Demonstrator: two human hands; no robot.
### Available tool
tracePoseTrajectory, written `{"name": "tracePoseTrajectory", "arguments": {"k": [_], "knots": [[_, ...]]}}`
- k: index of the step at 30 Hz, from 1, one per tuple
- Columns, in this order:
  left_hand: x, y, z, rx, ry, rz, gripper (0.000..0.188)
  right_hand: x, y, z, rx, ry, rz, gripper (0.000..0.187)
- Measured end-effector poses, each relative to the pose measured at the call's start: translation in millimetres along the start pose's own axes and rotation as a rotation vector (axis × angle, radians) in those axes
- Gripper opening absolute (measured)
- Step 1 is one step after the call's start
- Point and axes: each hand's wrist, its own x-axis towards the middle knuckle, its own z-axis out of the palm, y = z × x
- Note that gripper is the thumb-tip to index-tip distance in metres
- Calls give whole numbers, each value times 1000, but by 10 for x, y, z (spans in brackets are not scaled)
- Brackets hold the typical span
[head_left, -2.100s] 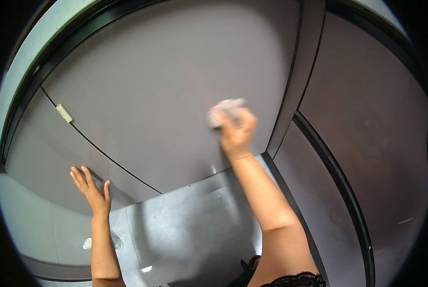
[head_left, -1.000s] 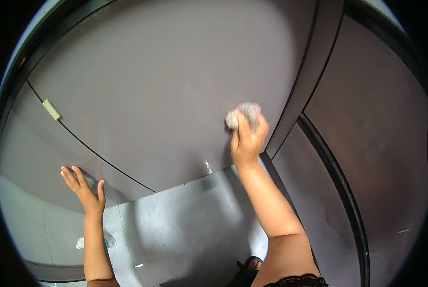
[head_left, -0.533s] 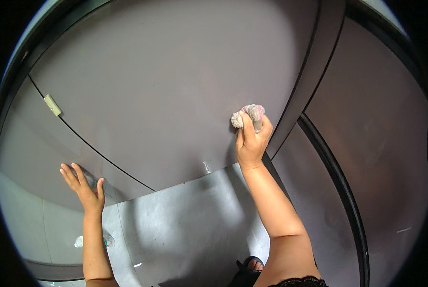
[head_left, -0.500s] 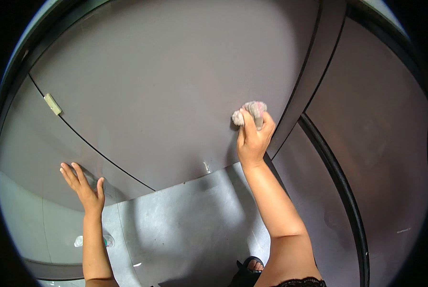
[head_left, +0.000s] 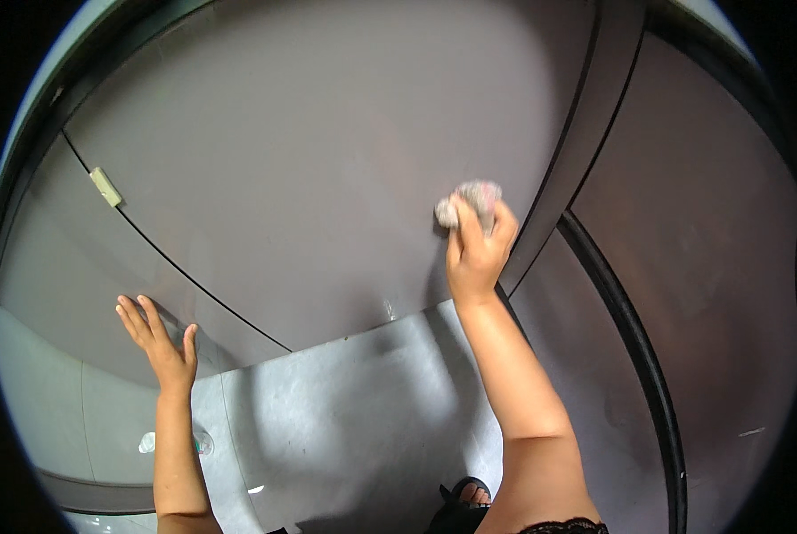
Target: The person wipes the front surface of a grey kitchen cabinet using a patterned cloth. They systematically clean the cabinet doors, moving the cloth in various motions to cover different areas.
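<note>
My right hand [head_left: 477, 258] is closed round a bunched, fuzzy grey-and-pink cloth [head_left: 480, 194]. The cloth is pressed against, or very near, a large mauve-grey panel [head_left: 318, 160] at its right part. Off to the left, my left hand [head_left: 169, 351] lies open with fingers stretched out, its palm toward the smaller panel [head_left: 56, 258] beside the dark seam. It holds nothing. A small cream-coloured latch or fitting [head_left: 105, 188] sits across that seam, above my left hand.
A dark upright strip [head_left: 577, 151] borders the panel on the right, and a black curved rail [head_left: 626, 320] runs past my right arm. Below lies a grey tiled floor [head_left: 327, 427]. A small clear item [head_left: 203, 443] lies by my left forearm. My sandalled foot [head_left: 474, 491] shows at the bottom.
My right hand and the cloth have shifted slightly up and to the right in the picture. The left hand stays spread at the panel, and the view has moved a little.
</note>
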Motion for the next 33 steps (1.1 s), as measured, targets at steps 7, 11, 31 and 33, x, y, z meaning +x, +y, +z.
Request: {"name": "tracePoseTrajectory", "arguments": {"k": [7, 11, 31, 33], "knots": [[-22, -14, 6, 12, -1, 1, 94, 810, -191, 76, 74, 213, 121, 43], [19, 10, 13, 2, 11, 7, 94, 120, -32, 56, 38, 85, 44, 42], [-29, -13, 7, 18, 10, 12, 92, 629, -140, -27, 61, 128, 45, 36], [-23, -12, -12, 15, 11, 17, 92, 636, -172, 2, 87, 135, 103, 38]]}}
